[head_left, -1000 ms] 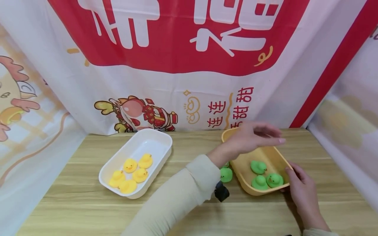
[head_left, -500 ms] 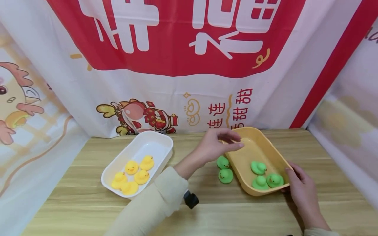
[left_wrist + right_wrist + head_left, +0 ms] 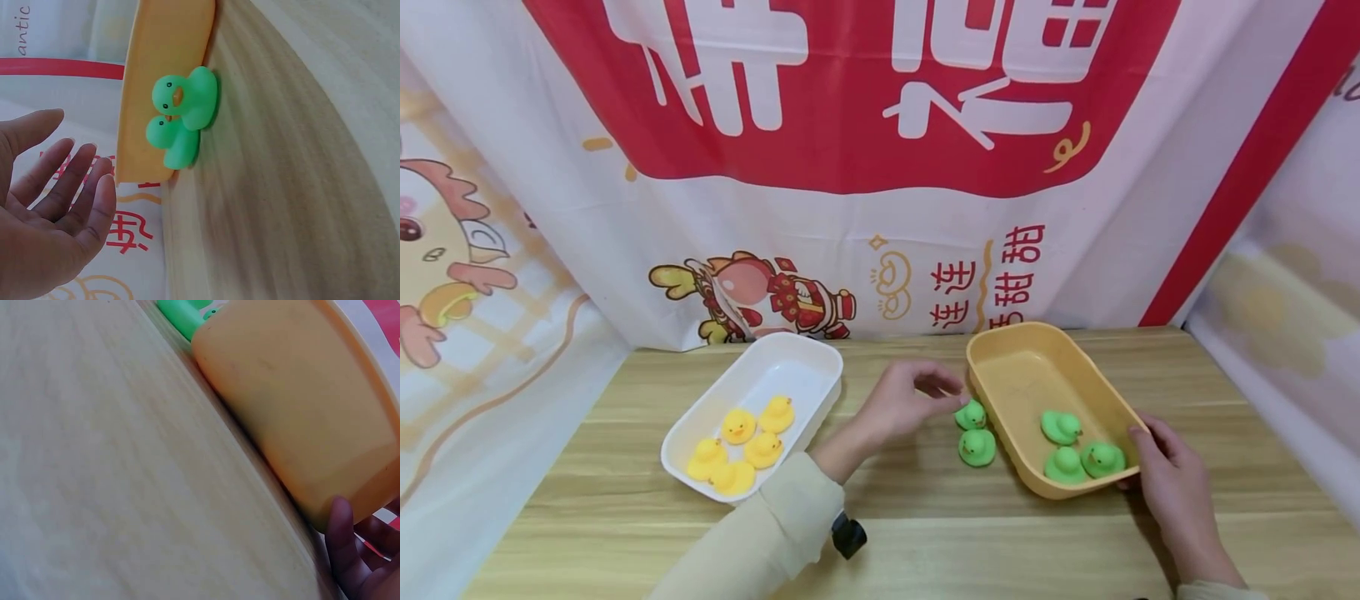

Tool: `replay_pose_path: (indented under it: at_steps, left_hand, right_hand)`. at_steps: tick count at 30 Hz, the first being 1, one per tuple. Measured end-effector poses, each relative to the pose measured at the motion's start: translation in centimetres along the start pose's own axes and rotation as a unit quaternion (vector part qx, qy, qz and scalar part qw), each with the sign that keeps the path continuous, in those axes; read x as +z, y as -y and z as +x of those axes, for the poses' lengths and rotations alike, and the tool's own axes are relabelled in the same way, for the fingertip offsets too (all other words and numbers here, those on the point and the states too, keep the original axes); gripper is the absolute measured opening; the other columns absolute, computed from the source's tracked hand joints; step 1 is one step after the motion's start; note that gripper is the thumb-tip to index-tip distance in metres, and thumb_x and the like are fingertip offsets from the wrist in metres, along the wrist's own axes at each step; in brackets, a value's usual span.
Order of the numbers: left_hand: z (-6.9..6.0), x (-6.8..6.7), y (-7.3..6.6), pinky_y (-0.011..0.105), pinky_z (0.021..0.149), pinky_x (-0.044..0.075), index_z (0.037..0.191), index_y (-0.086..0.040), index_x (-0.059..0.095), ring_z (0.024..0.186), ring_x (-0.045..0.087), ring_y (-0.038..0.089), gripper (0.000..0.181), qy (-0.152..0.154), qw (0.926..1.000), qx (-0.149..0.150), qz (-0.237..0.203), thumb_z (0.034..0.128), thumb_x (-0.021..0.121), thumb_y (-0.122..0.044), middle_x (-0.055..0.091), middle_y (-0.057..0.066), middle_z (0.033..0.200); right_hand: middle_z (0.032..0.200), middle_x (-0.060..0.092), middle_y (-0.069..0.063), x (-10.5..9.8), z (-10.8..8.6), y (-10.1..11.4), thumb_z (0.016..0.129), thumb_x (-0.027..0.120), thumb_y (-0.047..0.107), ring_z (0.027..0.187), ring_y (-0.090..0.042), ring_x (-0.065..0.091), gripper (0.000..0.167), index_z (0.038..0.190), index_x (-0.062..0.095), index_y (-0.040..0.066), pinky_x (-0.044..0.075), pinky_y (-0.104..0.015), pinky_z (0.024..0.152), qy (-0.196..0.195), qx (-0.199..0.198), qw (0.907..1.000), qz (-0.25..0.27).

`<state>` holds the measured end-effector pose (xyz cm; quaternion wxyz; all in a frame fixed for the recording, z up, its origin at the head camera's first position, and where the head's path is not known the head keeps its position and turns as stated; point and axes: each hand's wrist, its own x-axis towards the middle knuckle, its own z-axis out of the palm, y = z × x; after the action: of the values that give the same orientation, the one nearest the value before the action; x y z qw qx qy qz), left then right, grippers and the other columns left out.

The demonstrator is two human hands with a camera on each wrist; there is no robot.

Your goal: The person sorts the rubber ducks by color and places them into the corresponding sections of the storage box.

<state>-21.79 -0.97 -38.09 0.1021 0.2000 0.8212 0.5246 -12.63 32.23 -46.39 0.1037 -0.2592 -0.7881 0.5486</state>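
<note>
My left hand (image 3: 910, 396) hovers over the table just left of the orange plastic bin (image 3: 1026, 375). Its fingers are loosely bent and hold nothing, as the left wrist view confirms for the hand (image 3: 59, 206). Close by its fingertips, two green rubber ducks stand against the bin's outer left wall: a far duck (image 3: 972, 414) and a near duck (image 3: 977, 447). My right hand (image 3: 1176, 492) grips the bin at its near right corner, and in the right wrist view the thumb (image 3: 340, 537) lies against the wall. Inside the bin are three green ducks, one of them a duck (image 3: 1062, 427) set apart.
A white plastic bin (image 3: 700, 392) stands at the left with several yellow rubber ducks (image 3: 739, 426) in it. Behind the wooden table (image 3: 925, 550) hangs a printed cloth (image 3: 850, 217), and cloth also closes off both sides. A black wrist camera (image 3: 848, 535) sits under the left wrist.
My left hand has drawn back leftward from above the orange bin and come lower, beside the two ducks outside it. The right hand has kept its hold on the bin's corner.
</note>
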Motion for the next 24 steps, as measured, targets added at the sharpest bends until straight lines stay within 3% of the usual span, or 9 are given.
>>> replay_pose_path:
  at_steps: [10, 14, 16, 24]
  left_hand:
    - [-0.2, 1.1, 1.9, 0.031, 0.087, 0.059, 0.114, -0.008, 0.079, 0.102, 0.071, 0.018, 0.025, -0.007, 0.9993, -0.031, 0.018, 0.0917, 0.085, -0.019, 0.079, 0.010, 0.115]
    - [-0.2, 1.9, 2.8, 0.036, 0.094, 0.059, 0.119, -0.009, 0.078, 0.114, 0.070, 0.027, 0.032, -0.001, 0.9987, -0.037, 0.035, 0.0886, 0.087, -0.015, 0.078, 0.009, 0.123]
    - [-0.3, 2.2, 3.1, 0.040, 0.096, 0.059, 0.119, -0.010, 0.078, 0.118, 0.070, 0.031, 0.034, -0.001, 0.9985, -0.037, 0.039, 0.0873, 0.088, -0.014, 0.078, 0.008, 0.123]
    - [0.1, 3.2, 3.1, 0.047, 0.101, 0.059, 0.118, -0.015, 0.079, 0.123, 0.069, 0.029, 0.033, 0.003, 0.9979, -0.022, 0.060, 0.0867, 0.089, -0.014, 0.078, 0.002, 0.123]
  right_hand:
    - [0.101, 0.065, 0.024, -0.1, -0.5, 0.6, 0.112, 0.052, 0.035, 0.066, -0.007, 0.068, 0.047, 0.159, 0.054, 0.028, 0.063, -0.032, 0.055, 0.000, -0.068, 0.9972, -0.033]
    - [0.115, 0.068, 0.016, 0.0, -0.7, 0.7, 0.112, 0.052, 0.033, 0.066, -0.007, 0.069, 0.045, 0.157, 0.057, 0.030, 0.063, -0.032, 0.056, -0.005, -0.069, 0.9969, -0.038]
    - [0.116, 0.068, 0.018, 0.0, -0.7, 0.7, 0.112, 0.052, 0.034, 0.065, -0.008, 0.069, 0.044, 0.156, 0.058, 0.030, 0.063, -0.032, 0.055, -0.005, -0.066, 0.9973, -0.034]
    - [0.117, 0.068, 0.018, 0.0, -0.6, 0.6, 0.112, 0.052, 0.033, 0.066, -0.008, 0.068, 0.044, 0.156, 0.058, 0.029, 0.063, -0.031, 0.055, -0.005, -0.067, 0.9974, -0.024]
